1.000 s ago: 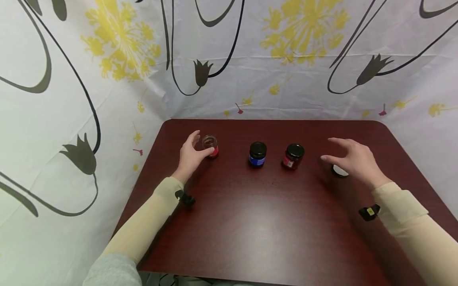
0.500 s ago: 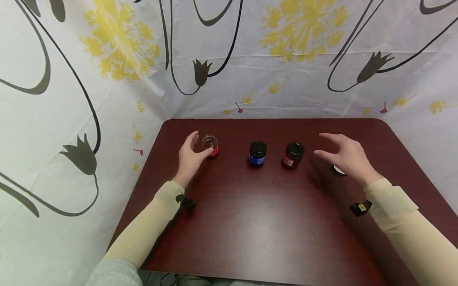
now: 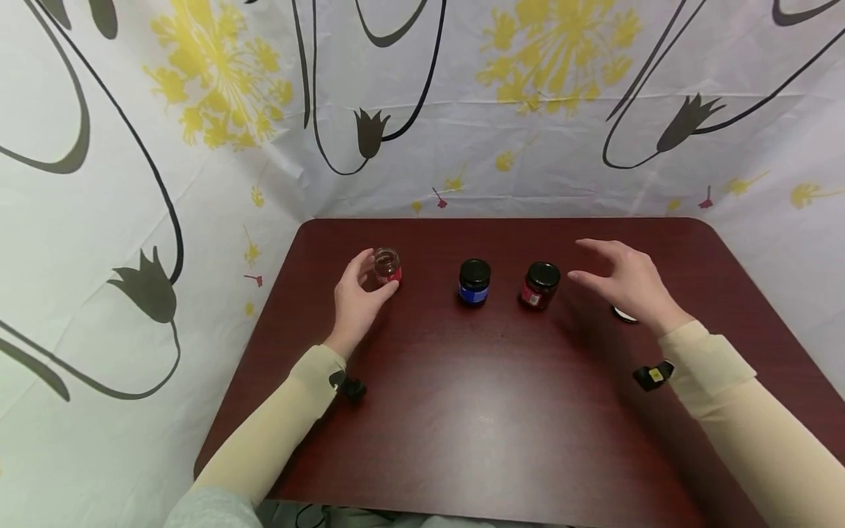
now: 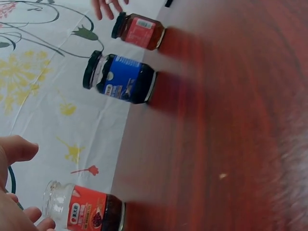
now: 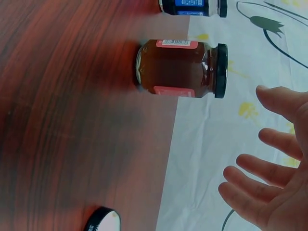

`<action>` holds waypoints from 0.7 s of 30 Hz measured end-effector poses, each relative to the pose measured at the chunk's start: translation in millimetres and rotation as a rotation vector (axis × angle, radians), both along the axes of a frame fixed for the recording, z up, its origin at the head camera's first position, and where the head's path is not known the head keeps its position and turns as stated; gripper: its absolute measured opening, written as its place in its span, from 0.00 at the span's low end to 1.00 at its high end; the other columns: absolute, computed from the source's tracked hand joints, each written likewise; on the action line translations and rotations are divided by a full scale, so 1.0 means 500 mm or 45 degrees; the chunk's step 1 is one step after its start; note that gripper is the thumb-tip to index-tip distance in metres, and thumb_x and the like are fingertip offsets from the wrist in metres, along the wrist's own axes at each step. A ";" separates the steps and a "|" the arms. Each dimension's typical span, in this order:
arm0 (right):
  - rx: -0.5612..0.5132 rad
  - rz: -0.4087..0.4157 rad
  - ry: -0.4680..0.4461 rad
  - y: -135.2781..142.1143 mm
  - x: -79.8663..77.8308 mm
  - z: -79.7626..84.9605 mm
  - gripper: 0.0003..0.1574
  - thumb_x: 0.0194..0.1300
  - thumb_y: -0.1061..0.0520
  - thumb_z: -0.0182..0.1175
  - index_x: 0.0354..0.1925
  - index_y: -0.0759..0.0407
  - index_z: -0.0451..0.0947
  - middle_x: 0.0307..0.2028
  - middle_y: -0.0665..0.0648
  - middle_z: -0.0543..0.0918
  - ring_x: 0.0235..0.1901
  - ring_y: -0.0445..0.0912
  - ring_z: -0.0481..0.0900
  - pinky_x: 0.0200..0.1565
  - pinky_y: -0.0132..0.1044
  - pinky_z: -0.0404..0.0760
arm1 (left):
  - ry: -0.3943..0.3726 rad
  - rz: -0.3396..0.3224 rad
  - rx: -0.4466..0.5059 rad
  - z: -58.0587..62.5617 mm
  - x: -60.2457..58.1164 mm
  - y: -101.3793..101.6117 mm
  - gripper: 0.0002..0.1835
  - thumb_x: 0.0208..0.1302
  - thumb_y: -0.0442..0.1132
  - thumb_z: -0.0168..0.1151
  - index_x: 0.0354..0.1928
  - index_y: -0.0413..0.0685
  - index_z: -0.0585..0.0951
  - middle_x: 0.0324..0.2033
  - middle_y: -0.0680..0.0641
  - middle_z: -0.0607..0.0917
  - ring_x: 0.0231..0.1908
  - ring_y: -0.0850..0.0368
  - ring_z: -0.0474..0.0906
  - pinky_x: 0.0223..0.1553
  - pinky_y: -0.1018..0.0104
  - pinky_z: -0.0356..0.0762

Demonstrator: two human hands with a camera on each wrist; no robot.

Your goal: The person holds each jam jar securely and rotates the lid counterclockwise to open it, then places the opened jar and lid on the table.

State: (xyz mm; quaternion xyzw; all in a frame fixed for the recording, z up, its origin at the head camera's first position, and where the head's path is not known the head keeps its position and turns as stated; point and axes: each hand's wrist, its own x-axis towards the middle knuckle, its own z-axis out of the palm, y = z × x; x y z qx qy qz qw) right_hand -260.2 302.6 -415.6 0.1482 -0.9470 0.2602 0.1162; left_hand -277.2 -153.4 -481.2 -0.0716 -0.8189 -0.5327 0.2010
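Observation:
My left hand [image 3: 359,301], thumb and fingers spread, is at an uncapped glass jar [image 3: 387,268] with a red label and dark contents low inside. In the left wrist view the fingertips [image 4: 33,214] lie right at its glass neck, while the thumb [image 4: 21,148] stands apart from it. My right hand [image 3: 632,284] hovers with fingers spread, holding nothing, to the right of a capped jar [image 3: 540,286] of amber contents. The right wrist view shows a gap between that jar's black lid [image 5: 221,70] and the thumb [image 5: 276,99].
Between those jars stands a capped jar [image 3: 474,282] with a blue label. A loose lid [image 3: 623,315] lies white side up on the dark red table [image 3: 482,411], partly hidden behind my right hand. Patterned cloth [image 3: 422,169] hangs behind the table.
My right hand has moved left, away from the loose lid and closer to the amber jar. My left hand has shifted slightly right around the uncapped jar. The jars stay put.

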 end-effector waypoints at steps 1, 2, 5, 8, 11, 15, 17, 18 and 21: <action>0.002 0.003 0.010 -0.003 -0.002 0.000 0.37 0.53 0.37 0.62 0.61 0.39 0.66 0.56 0.52 0.71 0.55 0.53 0.67 0.48 0.55 0.64 | 0.013 -0.002 -0.006 -0.002 0.003 0.001 0.38 0.44 0.54 0.71 0.61 0.67 0.67 0.53 0.50 0.75 0.53 0.56 0.69 0.53 0.61 0.66; 0.003 0.006 0.022 -0.007 -0.004 0.001 0.37 0.53 0.38 0.63 0.60 0.39 0.67 0.56 0.52 0.72 0.55 0.53 0.67 0.48 0.54 0.64 | 0.026 -0.001 -0.015 -0.004 0.005 0.003 0.38 0.44 0.53 0.71 0.61 0.65 0.67 0.53 0.50 0.75 0.53 0.56 0.69 0.52 0.61 0.67; 0.013 0.010 0.054 -0.018 -0.010 0.003 0.36 0.52 0.38 0.63 0.59 0.38 0.68 0.54 0.52 0.73 0.53 0.52 0.69 0.47 0.53 0.65 | 0.073 0.011 -0.045 -0.007 0.011 0.008 0.38 0.45 0.51 0.71 0.61 0.64 0.67 0.51 0.56 0.74 0.53 0.55 0.69 0.51 0.59 0.68; 0.024 0.020 0.083 -0.029 -0.015 0.006 0.36 0.52 0.38 0.64 0.59 0.38 0.68 0.54 0.52 0.74 0.52 0.52 0.70 0.46 0.52 0.66 | 0.129 0.035 -0.065 -0.006 0.017 0.015 0.37 0.45 0.49 0.72 0.60 0.62 0.68 0.50 0.60 0.74 0.52 0.54 0.70 0.50 0.57 0.69; 0.024 0.039 0.087 -0.038 -0.019 0.010 0.35 0.52 0.39 0.64 0.59 0.39 0.68 0.54 0.52 0.73 0.52 0.52 0.70 0.46 0.52 0.66 | 0.180 0.049 -0.066 -0.005 0.026 0.022 0.33 0.45 0.49 0.72 0.57 0.61 0.71 0.47 0.56 0.75 0.48 0.52 0.72 0.47 0.55 0.70; 0.019 0.055 0.062 -0.045 -0.022 0.010 0.36 0.53 0.39 0.63 0.60 0.39 0.68 0.55 0.52 0.73 0.54 0.52 0.69 0.46 0.52 0.67 | 0.199 0.012 -0.040 -0.011 0.035 0.039 0.28 0.46 0.46 0.72 0.52 0.58 0.74 0.45 0.50 0.77 0.44 0.54 0.74 0.44 0.55 0.72; 0.020 0.057 0.038 -0.048 -0.024 0.008 0.36 0.53 0.39 0.63 0.60 0.38 0.67 0.55 0.52 0.72 0.54 0.52 0.69 0.46 0.53 0.67 | 0.177 -0.025 -0.040 -0.016 0.038 0.048 0.27 0.46 0.45 0.72 0.51 0.58 0.74 0.44 0.51 0.77 0.45 0.56 0.74 0.45 0.57 0.72; 0.024 0.060 0.023 -0.049 -0.025 0.007 0.36 0.53 0.38 0.63 0.60 0.37 0.66 0.55 0.51 0.72 0.54 0.52 0.68 0.47 0.53 0.67 | 0.164 -0.046 -0.040 -0.018 0.039 0.052 0.27 0.46 0.44 0.72 0.51 0.57 0.74 0.44 0.53 0.77 0.45 0.57 0.74 0.45 0.58 0.72; 0.043 0.072 -0.013 -0.053 -0.028 0.005 0.36 0.54 0.38 0.62 0.60 0.35 0.65 0.56 0.51 0.71 0.56 0.52 0.67 0.47 0.54 0.66 | 0.101 -0.098 -0.052 -0.026 0.041 0.066 0.28 0.45 0.42 0.72 0.51 0.58 0.74 0.45 0.57 0.77 0.46 0.58 0.74 0.46 0.60 0.72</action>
